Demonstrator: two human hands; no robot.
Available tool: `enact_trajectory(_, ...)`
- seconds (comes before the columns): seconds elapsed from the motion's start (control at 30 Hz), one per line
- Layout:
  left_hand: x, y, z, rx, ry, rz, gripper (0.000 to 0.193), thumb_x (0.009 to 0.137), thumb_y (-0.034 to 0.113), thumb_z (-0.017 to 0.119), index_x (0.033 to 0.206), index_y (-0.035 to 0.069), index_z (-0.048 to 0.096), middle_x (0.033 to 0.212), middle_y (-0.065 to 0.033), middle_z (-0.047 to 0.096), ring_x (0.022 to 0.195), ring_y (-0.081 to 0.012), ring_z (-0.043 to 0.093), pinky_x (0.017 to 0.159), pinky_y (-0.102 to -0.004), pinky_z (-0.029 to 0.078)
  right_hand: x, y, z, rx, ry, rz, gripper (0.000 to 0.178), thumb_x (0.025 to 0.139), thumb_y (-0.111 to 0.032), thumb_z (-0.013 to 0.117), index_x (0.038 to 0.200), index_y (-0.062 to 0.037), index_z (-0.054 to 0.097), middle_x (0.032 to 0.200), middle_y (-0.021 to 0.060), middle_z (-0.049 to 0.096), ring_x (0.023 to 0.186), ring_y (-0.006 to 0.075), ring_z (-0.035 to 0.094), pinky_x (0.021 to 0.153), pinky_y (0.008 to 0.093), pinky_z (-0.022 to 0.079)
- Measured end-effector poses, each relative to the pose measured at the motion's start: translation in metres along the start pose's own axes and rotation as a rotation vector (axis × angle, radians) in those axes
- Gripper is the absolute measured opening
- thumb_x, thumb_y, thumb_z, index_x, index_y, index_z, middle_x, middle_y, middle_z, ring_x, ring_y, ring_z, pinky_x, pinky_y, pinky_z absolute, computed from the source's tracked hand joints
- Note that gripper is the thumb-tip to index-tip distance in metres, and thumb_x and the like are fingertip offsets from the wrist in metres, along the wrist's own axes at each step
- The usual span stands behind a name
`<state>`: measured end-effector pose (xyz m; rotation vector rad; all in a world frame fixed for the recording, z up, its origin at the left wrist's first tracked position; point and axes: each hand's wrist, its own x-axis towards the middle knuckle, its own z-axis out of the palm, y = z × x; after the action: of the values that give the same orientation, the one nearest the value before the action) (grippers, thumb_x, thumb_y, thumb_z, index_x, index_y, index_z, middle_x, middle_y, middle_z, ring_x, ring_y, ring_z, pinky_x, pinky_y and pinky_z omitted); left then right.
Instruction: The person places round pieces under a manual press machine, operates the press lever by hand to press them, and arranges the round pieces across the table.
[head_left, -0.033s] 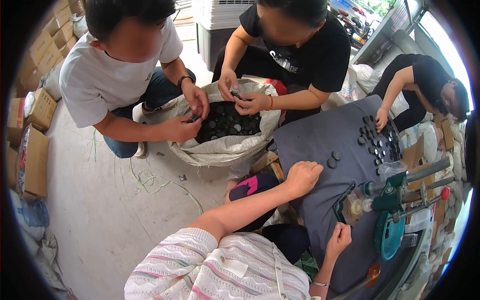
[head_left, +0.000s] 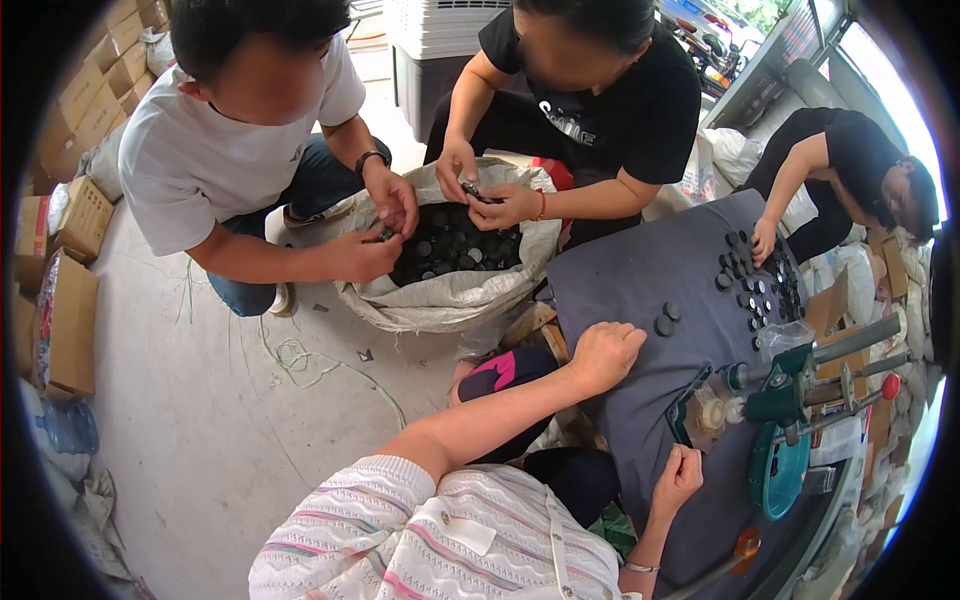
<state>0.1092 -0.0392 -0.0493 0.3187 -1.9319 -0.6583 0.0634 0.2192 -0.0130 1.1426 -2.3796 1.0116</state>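
Observation:
My left hand point(head_left: 607, 357) is closed, knuckles up, over the left edge of the dark grey cloth point(head_left: 625, 265). Whatever its fingers may hold is out of sight. Just beyond it lie a few round black discs point(head_left: 668, 320). My right hand point(head_left: 679, 480) has its fingers pinched together beside the green base plate of a hand press point(head_left: 775, 400). Anything between those fingertips is too small to make out. On the plate, close to that hand, sits a pale round fitting point(head_left: 709, 412).
Two people sit opposite, handling small dark pieces over a white woven sack point(head_left: 450, 310) of black discs. A third person's hand point(head_left: 763, 240) reaches among discs at the cloth's far right. A teal basin point(head_left: 778, 472) stands beneath the press handles. Cardboard boxes point(head_left: 72, 325) line the left.

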Motion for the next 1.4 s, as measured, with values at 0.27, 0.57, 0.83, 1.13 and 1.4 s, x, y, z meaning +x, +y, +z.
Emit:
enact_trajectory(0.27, 0.0004, -0.0017, -0.0010, 0.010, -0.009, 0.010, 0.011, 0.075, 0.006, 0.066, 0.082, 0.008, 0.058, 0.067, -0.0064, 0.055, 0.063, -0.0260, 0.060, 0.058, -0.0379, 0.048, -0.0010, 0.0037, 0.0007, 0.000, -0.002, -0.008, 0.005, 0.090, -0.003, 0.060, 0.087, 0.0014, 0.062, 0.078, 0.0130, 0.058, 0.067, 0.0273, 0.058, 0.061, 0.0351, 0.046)
enact_trajectory(0.57, 0.0009, -0.0013, 0.0000, -0.001, 0.004, 0.020, 0.011, 0.075, 0.006, 0.065, 0.082, 0.008, 0.058, 0.067, -0.0062, 0.055, 0.063, -0.0259, 0.059, 0.058, -0.0376, 0.048, -0.0021, 0.0043, -0.0003, -0.010, -0.011, 0.012, 0.007, 0.091, -0.005, 0.061, 0.087, 0.0014, 0.062, 0.078, 0.0127, 0.059, 0.067, 0.0273, 0.058, 0.061, 0.0356, 0.046)
enact_trajectory(0.83, 0.0002, -0.0025, -0.0005, 0.012, -0.004, 0.016, 0.011, 0.075, 0.006, 0.065, 0.083, 0.008, 0.058, 0.067, -0.0064, 0.055, 0.062, -0.0257, 0.059, 0.057, -0.0375, 0.048, -0.0006, 0.0029, 0.0022, 0.007, 0.009, -0.004, 0.010, 0.092, -0.005, 0.060, 0.087, 0.0026, 0.062, 0.076, 0.0111, 0.057, 0.065, 0.0223, 0.055, 0.061, 0.0322, 0.044)
enact_trajectory(1.13, 0.0002, -0.0020, -0.0003, 0.019, -0.003, 0.012, 0.010, 0.076, 0.006, 0.066, 0.083, 0.008, 0.058, 0.067, -0.0062, 0.055, 0.063, -0.0254, 0.059, 0.058, -0.0372, 0.048, -0.0014, 0.0047, 0.0015, -0.004, 0.009, -0.009, 0.009, 0.092, -0.007, 0.061, 0.088, 0.0013, 0.063, 0.078, 0.0117, 0.059, 0.066, 0.0254, 0.058, 0.060, 0.0339, 0.046)
enact_trajectory(1.4, 0.0004, -0.0018, -0.0010, 0.000, -0.012, 0.004, 0.010, 0.075, 0.006, 0.066, 0.083, 0.007, 0.059, 0.068, -0.0062, 0.056, 0.064, -0.0254, 0.060, 0.059, -0.0373, 0.048, -0.0019, 0.0062, 0.0016, -0.001, 0.007, -0.012, 0.009, 0.092, -0.007, 0.061, 0.088, 0.0012, 0.062, 0.077, 0.0121, 0.059, 0.066, 0.0259, 0.058, 0.059, 0.0347, 0.045)
